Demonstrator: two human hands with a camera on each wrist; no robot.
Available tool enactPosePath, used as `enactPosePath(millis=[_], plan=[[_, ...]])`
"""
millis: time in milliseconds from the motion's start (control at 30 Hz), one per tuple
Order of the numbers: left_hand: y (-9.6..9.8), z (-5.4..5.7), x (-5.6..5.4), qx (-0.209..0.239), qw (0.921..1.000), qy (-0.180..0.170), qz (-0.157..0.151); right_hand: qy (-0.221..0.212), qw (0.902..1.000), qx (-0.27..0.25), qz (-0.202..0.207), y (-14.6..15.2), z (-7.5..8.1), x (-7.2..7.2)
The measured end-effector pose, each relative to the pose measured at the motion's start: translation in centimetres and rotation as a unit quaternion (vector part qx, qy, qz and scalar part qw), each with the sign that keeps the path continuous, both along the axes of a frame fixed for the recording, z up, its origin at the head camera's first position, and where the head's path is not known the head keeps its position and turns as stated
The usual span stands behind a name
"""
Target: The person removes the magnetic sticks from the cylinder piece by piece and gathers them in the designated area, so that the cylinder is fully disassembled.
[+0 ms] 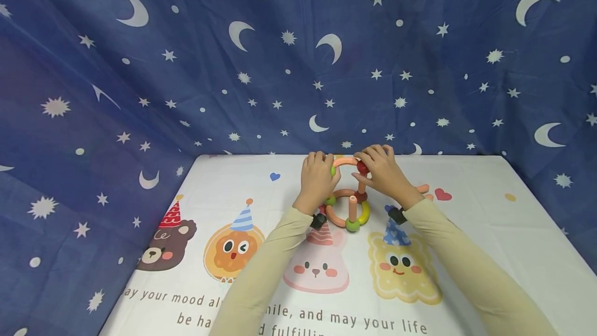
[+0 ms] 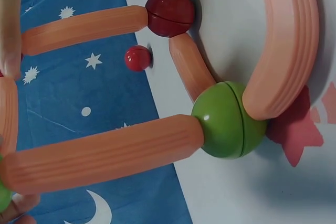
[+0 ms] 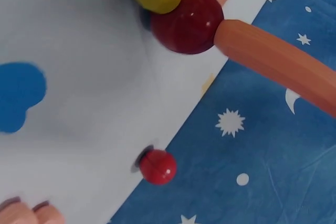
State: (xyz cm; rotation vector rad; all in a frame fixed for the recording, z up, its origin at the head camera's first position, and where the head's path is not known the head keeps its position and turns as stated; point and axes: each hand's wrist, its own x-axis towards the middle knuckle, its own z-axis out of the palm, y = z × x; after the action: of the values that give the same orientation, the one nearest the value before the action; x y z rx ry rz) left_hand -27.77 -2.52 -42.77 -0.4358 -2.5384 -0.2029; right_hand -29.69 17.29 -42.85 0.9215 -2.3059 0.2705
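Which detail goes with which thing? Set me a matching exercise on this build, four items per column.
1 left grip
2 right grip
3 front upright rod
4 loose ball

A holds upper red ball
B red, near the white tabletop's far edge
C holds upper green ball
D stands in lower green ball, top end free

Pairs: 1-C, 2-A, 3-D, 4-B

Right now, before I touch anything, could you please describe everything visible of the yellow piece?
The yellow piece is a short, curved rod that looks like plastic. It lies nearly flat, low over the white cloth, joining the front green ball to the dark red ball. Only these balls visibly touch it.
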Motion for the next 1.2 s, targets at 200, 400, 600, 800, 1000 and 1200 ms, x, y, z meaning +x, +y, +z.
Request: enactPosePath(millis=[200, 400, 600, 800, 1000, 1200], plan=[[0.2, 0.0, 0.1, 0.008, 0.9999, 0.007, 0.004, -0.016, 0.9997, -0.017, 0.007, 1.3, 0.1, 0.7], [0.3, -0.2, 0.1, 0.016, 0.9997, 0.02, 0.004, -0.023, 0.999, -0.016, 0.035, 1.9, 0.3, 0.9], [0.3, -0.2, 0.1, 0.016, 0.9996, 0.022, 0.008, -0.017, 0.9988, -0.014, 0.044, 2.0, 0.4, 0.9], [0.3, -0.2, 0.3, 0.016, 0.9995, 0.027, 0.007, -0.024, 0.9987, -0.016, 0.043, 2.0, 0.4, 0.9], [0.4, -0.2, 0.3, 0.015, 0.9994, 0.031, 0.009, -0.017, 0.9986, -0.019, 0.047, 2.0, 0.4, 1.0], [0.5, 0.0, 0.4, 0.01, 0.9992, 0.038, 0.009, -0.01, 0.9989, -0.017, 0.044, 2.0, 0.4, 0.9]])
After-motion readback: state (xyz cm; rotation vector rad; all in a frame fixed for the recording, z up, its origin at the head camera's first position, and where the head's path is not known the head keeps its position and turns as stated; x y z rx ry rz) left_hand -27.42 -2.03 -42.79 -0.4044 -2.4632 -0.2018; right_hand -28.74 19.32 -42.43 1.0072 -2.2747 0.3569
